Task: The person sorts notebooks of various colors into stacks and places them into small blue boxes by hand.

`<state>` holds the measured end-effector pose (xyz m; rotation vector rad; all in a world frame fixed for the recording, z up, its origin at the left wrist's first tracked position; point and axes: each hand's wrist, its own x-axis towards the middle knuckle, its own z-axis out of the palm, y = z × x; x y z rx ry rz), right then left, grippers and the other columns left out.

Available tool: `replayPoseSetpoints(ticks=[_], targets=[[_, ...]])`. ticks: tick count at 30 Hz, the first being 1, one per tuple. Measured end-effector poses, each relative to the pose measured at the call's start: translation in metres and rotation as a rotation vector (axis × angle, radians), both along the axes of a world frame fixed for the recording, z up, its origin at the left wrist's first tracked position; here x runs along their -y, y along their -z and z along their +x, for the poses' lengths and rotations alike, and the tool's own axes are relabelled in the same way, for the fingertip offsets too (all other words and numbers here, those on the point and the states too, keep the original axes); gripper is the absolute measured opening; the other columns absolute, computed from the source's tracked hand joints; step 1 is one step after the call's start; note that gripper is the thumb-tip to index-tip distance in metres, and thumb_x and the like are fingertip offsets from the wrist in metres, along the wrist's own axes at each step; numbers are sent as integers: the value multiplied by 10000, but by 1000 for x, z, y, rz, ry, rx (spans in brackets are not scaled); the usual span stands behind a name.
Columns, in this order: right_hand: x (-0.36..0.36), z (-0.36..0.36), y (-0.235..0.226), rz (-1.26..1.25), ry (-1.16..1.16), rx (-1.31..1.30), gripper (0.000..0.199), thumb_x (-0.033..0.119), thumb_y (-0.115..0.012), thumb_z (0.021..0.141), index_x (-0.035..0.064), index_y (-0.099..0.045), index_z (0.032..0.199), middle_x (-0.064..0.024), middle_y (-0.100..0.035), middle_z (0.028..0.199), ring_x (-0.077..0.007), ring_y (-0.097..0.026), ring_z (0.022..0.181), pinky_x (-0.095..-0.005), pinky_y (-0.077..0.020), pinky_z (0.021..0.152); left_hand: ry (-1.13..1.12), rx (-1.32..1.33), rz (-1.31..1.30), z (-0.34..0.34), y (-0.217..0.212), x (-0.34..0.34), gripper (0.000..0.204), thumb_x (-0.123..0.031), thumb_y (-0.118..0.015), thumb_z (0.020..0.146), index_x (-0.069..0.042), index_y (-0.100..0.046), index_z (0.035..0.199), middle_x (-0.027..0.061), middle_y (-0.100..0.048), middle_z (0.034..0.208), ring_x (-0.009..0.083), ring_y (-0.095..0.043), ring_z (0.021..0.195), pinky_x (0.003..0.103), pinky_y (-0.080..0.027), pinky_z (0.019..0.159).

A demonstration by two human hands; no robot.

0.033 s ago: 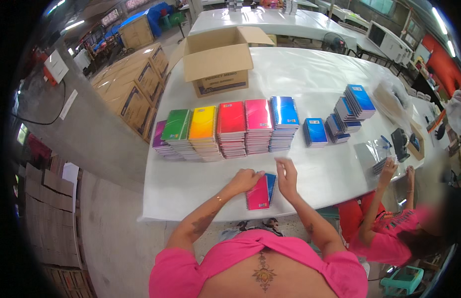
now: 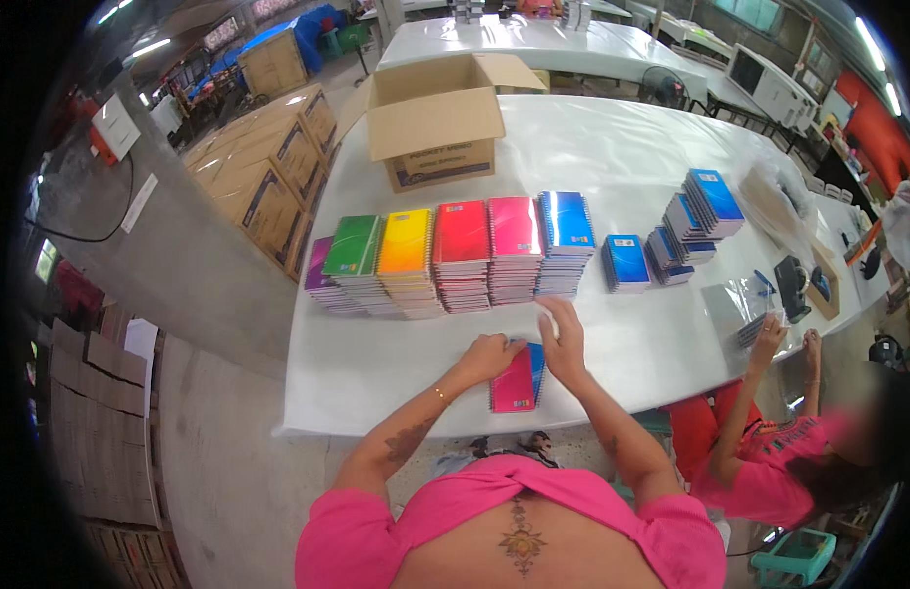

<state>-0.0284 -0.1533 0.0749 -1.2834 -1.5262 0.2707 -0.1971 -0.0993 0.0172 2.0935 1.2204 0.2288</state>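
left hand, right hand on pink notebook near table edge

- The one view comes from a camera on the person's head, high above the white table.
- It looks down and forward, wide and curved at the edges.
- The table edge is near, the far hall is small.
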Motion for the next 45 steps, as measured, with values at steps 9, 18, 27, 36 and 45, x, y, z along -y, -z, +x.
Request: replayPoseSetpoints(ticks=[9,18,27,36,45], targets=[[-105,-53,-38,221,-82,752,407,121,-526,912,86,-576,1315,-75,-592,1336,-244,-504,1303,-465,-348,1094,-254,-248,1180,-105,-100,-68,475,-80,-542,870,31,-522,1332,202,-668,1141,345,-628,1088,429,-480,959],[-48,-58,-52,424,-118,540,385,43,-603,818,83,-654,1197,-49,-680,1175,-234,-629,1087,-426,-459,951,-410,104,1127,-115,-179,-24,324,-80,-557,917,-76,-610,1236,142,-672,850,331,-650,717,438,-514,626],[101,-20,58,193,-30,603,341,79,-658,780,77,-696,1119,-39,-707,1122,-230,-653,996,-380,-444,928,-148,57,265,-63,-141,27,534,-492,-490,971,-49,-740,809,201,-677,695,393,-688,711,476,-542,665],[59,-38,43,-90,104,-332,211,44,-581,936,-2,-616,1139,-144,-631,1098,-231,-608,1024,-348,-481,907,-134,235,288,-29,-36,25,381,-291,-564,946,-25,-603,1215,228,-702,961,438,-665,907,530,-519,782],[16,-116,-5,-146,-374,-257,421,86,-693,865,59,-566,1265,-156,-557,1270,-291,-582,1122,-376,-480,933,-169,-146,939,-137,-114,-46,246,-137,-585,896,-60,-668,1115,130,-700,1105,249,-611,1164,579,-223,1159]])
